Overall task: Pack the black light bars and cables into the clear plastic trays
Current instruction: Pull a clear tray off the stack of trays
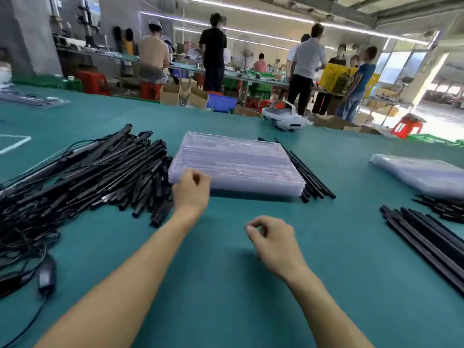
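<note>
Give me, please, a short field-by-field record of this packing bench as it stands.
Left hand: at the near left corner of the tray stack, fingers curled; grip unclear
Right hand: above the green table, loosely curled, nothing held
Tray stack: centre of table, clear plastic
Cabled bar pile: left of the stack
Loose bars: beside the stack's right edge

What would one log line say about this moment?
left hand: at near corner of tray stack, grip unclear | right hand: loosely curled, empty | light bars: loose pile at left
</note>
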Demonstrator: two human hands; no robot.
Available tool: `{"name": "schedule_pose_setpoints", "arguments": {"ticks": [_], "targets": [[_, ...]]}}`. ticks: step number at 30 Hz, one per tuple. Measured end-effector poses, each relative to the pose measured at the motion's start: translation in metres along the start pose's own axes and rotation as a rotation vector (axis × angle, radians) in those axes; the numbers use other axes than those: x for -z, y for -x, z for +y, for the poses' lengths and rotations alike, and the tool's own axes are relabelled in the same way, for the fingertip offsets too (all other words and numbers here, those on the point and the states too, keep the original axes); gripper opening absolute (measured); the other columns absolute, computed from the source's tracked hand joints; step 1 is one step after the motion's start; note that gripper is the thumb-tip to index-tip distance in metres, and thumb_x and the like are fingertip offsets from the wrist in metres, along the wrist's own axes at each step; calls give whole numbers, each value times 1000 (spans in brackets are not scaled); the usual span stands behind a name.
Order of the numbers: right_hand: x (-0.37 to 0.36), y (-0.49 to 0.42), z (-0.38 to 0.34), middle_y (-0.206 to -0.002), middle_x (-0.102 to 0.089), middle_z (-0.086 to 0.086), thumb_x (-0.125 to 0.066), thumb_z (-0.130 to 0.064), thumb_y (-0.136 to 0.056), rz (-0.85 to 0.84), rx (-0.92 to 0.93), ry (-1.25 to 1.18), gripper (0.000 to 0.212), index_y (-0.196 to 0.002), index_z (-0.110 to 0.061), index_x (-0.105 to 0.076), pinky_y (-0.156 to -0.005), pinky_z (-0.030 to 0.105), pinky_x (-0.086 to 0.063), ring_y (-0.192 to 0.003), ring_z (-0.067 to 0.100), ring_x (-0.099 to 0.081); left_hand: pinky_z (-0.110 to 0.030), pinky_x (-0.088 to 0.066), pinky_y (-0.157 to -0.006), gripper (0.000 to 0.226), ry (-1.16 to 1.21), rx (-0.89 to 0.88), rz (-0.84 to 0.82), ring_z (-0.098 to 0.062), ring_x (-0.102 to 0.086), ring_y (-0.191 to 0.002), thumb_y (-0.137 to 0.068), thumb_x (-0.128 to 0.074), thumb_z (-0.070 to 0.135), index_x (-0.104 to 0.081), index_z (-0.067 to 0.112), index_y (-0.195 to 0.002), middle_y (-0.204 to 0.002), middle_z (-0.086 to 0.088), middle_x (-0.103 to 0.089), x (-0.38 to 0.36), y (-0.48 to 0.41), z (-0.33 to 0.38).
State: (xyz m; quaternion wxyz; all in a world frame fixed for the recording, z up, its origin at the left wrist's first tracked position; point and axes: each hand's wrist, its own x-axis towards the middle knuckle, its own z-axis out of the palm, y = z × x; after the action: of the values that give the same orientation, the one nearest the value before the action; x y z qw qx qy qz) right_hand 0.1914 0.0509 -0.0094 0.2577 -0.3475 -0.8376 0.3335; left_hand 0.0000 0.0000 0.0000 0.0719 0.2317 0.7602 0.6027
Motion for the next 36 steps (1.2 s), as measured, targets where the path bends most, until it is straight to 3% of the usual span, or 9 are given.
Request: {"name": "schedule_pose_setpoints", "arguments": {"ticks": [4,6,8,12,16,19,23,29,36], "targets": [[-36,-48,-22,-74,-64,-7,-57,-20,-92,-93,85,68,15,-90,-18,-71,-72,25,-47,-70,6,-57,-19,-51,-50,3,114,0,176,-25,-70,-68,-96,-54,14,-54,17,-95,-105,-13,-65,21,-23,-31],[-52,-72,-37,-99,-69,3,-55,-18,-93,-95,170,104,18,-100,-16,-72,-87,32,-49,-93,17,-61,-18,-52,-49,15,118,-38,212,-16,-69,-59,-95,-54,9,-52,18,-107,-117,-12,-57,26,-35,-40],[-64,-95,-55,-114,-65,7,-54,-16,-95,-61,268,142,24,-113,-15,-69,-97,36,-45,-108,22,-58,-20,-53,-48,26,143,-1,206,-6,-67,-58,-93,-56,5,-49,22,-112,-123,-6,-53,30,-45,-46],[-87,-137,-93,-129,-59,5,-53,-23,-98,-78,395,288,30,-127,-19,-62,-101,39,-40,-121,25,-50,-21,-51,-49,23,292,157,49,-9,-67,-62,-95,-55,3,-56,14,-114,-119,-6,-64,38,-57,-55],[-105,-161,-105,-113,-69,6,-57,-24,-96,-217,365,330,23,-112,-18,-71,-88,40,-50,-107,26,-59,-22,-51,-48,28,361,187,11,-9,-70,-60,-97,-52,-1,-62,11,-120,-112,-12,-68,41,-65,-58],[-113,-168,-102,-94,-74,5,-62,-20,-91,-205,333,267,16,-93,-13,-76,-80,39,-53,-89,23,-64,-20,-50,-46,26,328,168,53,-7,-70,-60,-96,-54,-1,-64,14,-115,-108,-11,-70,41,-70,-59],[-118,-175,-98,-85,-74,7,-67,-23,-88,-190,282,220,17,-86,-9,-76,-77,38,-53,-84,23,-64,-20,-51,-45,20,302,163,115,-6,-70,-59,-95,-58,1,-68,8,-110,-101,-10,-71,39,-74,-59],[-119,-181,-105,-84,-69,9,-69,-36,-87,-205,284,335,24,-83,-12,-73,-64,32,-46,-80,27,-61,-19,-52,-46,11,288,142,153,-6,-66,-52,-95,-61,6,-72,8,-100,-84,-11,-72,40,-74,-58],[-120,-179,-112,-85,-58,9,-65,-31,-93,-240,302,416,21,-79,-17,-57,-69,35,-46,-83,31,-59,-19,-51,-48,9,368,225,118,-7,-63,-49,-95,-62,4,-70,4,-99,-84,-12,-68,44,-75,-55]]}}
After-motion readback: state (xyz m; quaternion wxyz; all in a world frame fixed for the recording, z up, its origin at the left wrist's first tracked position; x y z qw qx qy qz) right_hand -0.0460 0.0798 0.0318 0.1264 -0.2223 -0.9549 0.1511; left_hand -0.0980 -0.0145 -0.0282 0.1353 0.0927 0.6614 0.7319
